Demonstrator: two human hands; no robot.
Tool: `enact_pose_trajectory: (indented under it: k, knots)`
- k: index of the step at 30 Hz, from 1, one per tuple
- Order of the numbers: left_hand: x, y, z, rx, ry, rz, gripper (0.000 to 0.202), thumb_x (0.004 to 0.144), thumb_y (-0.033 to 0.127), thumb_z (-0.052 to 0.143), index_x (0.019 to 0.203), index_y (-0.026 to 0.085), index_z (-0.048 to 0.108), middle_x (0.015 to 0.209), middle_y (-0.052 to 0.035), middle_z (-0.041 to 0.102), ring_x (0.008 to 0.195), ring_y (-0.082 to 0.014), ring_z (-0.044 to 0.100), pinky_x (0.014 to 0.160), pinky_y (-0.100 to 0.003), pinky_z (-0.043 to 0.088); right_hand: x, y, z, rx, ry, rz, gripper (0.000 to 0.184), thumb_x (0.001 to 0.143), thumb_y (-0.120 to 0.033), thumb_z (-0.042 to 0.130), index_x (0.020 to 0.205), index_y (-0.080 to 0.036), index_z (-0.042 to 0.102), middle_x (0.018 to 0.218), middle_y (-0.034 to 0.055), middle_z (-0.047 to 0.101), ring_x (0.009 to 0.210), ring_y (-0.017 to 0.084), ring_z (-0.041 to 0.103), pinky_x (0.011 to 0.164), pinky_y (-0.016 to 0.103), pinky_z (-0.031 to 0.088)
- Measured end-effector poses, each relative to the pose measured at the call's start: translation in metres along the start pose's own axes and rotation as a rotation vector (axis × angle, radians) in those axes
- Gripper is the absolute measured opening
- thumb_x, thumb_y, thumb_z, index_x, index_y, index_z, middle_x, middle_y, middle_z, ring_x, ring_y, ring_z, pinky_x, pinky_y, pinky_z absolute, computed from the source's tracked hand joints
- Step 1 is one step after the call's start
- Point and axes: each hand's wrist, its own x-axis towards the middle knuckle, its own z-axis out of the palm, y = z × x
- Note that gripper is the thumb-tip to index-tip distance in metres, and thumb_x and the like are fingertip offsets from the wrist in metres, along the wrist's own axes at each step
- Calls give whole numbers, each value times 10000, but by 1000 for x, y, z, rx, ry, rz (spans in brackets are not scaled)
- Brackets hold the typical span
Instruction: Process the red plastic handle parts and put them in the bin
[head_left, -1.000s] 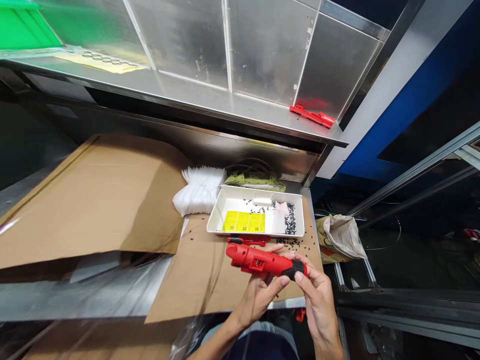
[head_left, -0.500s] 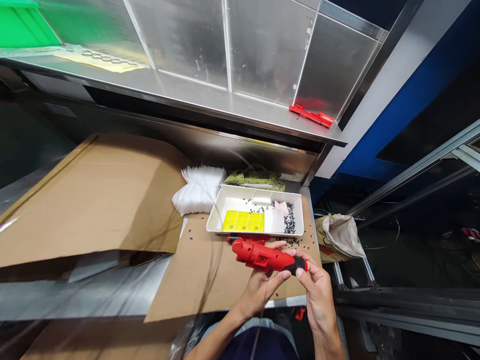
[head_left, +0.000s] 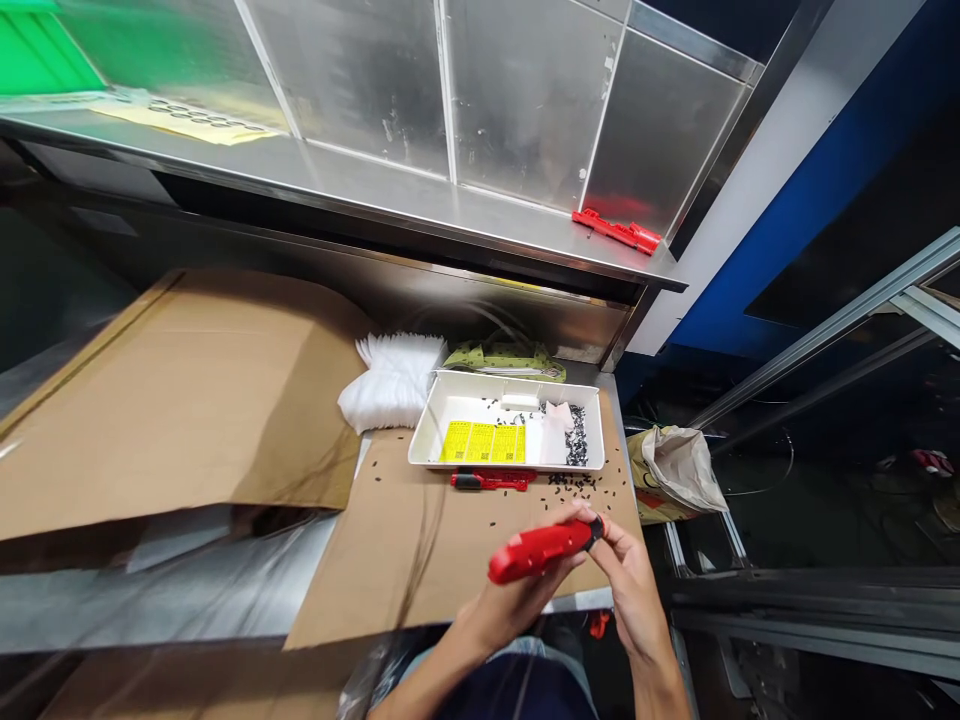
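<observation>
Only the head view here. Both hands are on one red plastic tool body, held up over the near part of a cardboard sheet, just in front of the person's lap. It's tilted a bit, with the black end up toward the right, and it's kinda blurred so I can't make out much detail on it. The left hand is wrapped round it from underneath, and the right hand has a narrow finger grip at the black end, though I can't tell exactly how each fingertip sits. Past the hands there's another red-and-black part lying on the cardboard, right along the front of a white tray. That tray holds yellow label sheets on the left and a heap of little black pieces on the right, with more black bits scattered on the cardboard near its right corner. A bunch of white sleeves sits just left of the tray, and a yellowish-green thing lies behind it. One more red part is up on the metal shelf, and an open paper bag stands off to the right.
</observation>
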Motion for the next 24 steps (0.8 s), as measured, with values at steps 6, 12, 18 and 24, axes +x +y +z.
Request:
enact_pose_trajectory:
  k: [6, 12, 18, 24]
  knots:
    - [15, -13, -7, -517, 140, -163, 643, 751, 442, 786, 1330, 255, 579, 1165, -80, 709, 1161, -285, 620, 1056, -428, 467, -11, -1, -2, 207, -36, 105, 418, 736, -465, 808, 1051, -197, 745, 1181, 102, 704, 1126, 272, 626, 1046, 481, 464]
    - [17, -13, -9, -828, 189, -253, 800, 702, 311, 852, 1411, 264, 483, 1152, -71, 709, 1174, -248, 627, 1064, -364, 454, -16, 0, 15, 288, 10, 109, 383, 763, -466, 780, 1007, -174, 743, 1151, 114, 709, 1084, 266, 651, 1032, 504, 485]
    - [14, -20, -31, -572, 271, -197, 695, 778, 474, 749, 1376, 209, 513, 1228, -118, 684, 1226, -297, 594, 1133, -464, 381, 10, 23, -1, -99, 172, -54, 396, 851, -557, 592, 966, -188, 680, 1091, 119, 707, 1031, 252, 669, 893, 421, 544]
    - [12, -35, -114, -44, 444, -194, 410, 629, 305, 861, 1004, 212, 724, 1168, -94, 718, 1322, -349, 484, 1198, -479, 244, 70, 68, -23, -443, 164, -106, 226, 617, -436, 746, 608, -220, 677, 710, 40, 671, 688, 205, 600, 705, 336, 501]
